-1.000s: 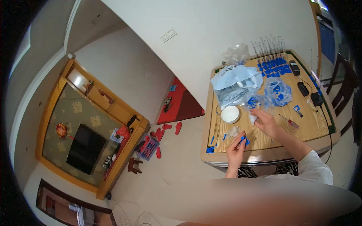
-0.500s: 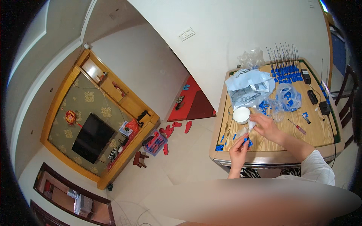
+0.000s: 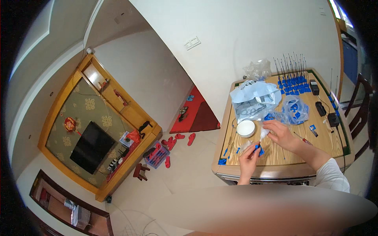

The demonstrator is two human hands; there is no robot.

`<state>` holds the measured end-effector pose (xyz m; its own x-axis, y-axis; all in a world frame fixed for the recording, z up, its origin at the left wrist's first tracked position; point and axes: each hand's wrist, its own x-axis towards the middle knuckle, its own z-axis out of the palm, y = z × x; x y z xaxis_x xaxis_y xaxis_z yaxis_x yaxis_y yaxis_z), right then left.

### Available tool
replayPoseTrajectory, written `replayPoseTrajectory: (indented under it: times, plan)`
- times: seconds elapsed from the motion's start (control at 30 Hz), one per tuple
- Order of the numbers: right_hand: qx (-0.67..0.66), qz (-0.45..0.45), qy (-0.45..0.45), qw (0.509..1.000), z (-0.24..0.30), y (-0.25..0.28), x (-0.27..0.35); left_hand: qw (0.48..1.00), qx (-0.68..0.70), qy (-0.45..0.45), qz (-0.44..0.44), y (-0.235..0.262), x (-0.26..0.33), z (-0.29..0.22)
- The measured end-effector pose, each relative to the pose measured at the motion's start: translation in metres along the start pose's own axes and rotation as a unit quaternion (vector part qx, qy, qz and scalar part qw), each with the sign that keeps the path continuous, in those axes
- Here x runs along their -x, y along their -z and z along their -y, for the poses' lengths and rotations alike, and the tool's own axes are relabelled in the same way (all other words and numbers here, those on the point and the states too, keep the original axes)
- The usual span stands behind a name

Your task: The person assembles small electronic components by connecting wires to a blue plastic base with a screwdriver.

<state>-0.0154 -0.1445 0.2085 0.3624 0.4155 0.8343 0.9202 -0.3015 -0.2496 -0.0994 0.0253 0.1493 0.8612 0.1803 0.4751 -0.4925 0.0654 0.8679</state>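
My left hand [image 3: 248, 160] is closed on a small blue piece [image 3: 261, 151], holding it just above the near edge of the table. A small white squeeze bottle [image 3: 264, 133] is pinched in my right hand [image 3: 280, 135], its narrow tip pointing down at the blue piece. Whether tip and piece touch is too small to tell. Left of the bottle stands a white bowl [image 3: 245, 129]. Near my left fingers lie a crumpled bit of clear plastic [image 3: 246, 146] and small blue bits. Two thin coil springs [image 3: 230, 139] lie along the table's left side.
At the back, several upright springs on blue bases [image 3: 293, 84] stand in rows. Pale plastic bags [image 3: 256, 98] and a clear bag of blue pieces [image 3: 295, 110] sit mid-table. Black adapters [image 3: 333, 119] with cords and a screwdriver [image 3: 303, 138] are to the right.
The squeeze bottle's tip has come closer to the blue piece in my left hand. The whole view has shifted slightly, so the table sits lower and further left.
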Motion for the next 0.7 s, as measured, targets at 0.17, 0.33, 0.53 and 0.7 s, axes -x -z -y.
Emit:
replayPoseTrajectory:
  times: [0.17,0.33,0.53,0.7]
  plan:
    - [0.02,-0.008,0.001,1.0,-0.008,0.008,0.0,1.0,-0.013,0.011,0.016,-0.008,-0.011,0.0]
    - [0.015,0.003,0.009,1.0,-0.009,0.016,-0.001,0.998,-0.064,-0.026,0.001,-0.013,-0.016,0.0]
    - [0.011,-0.006,0.021,1.0,-0.006,0.019,-0.007,0.994,-0.102,-0.037,0.0,-0.015,-0.019,-0.008]
    - [0.013,-0.002,0.037,0.999,-0.009,0.013,-0.012,0.993,-0.103,-0.048,-0.024,-0.008,-0.019,-0.009]
